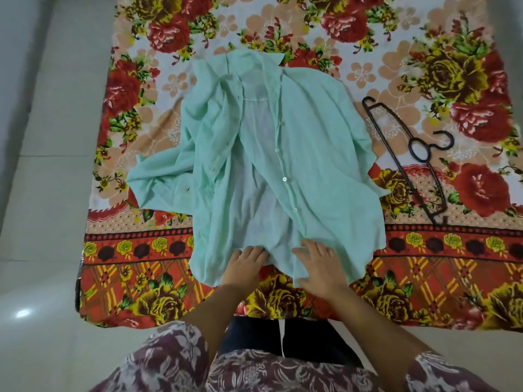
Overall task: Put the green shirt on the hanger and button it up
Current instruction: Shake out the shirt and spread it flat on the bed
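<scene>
Shirt (283,165) lies unbuttoned, front up, on sheet (438,267); hanger (430,148) is just right of the shirt. Left hand (244,267) and right hand (319,267) rest flat on the hem, grip open, holding nothing. Likely best: spread the fronts flat and open the collar so the hanger can go in.

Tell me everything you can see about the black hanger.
The hanger is black, thin, seemingly plastic: curved shoulder arms, a straight bottom bar with hooked ends, a ring beneath an open hook pointing right. It lies flat on the floral cloth, right of the green shirt, apart from it. Only the cloth touches it.
</scene>
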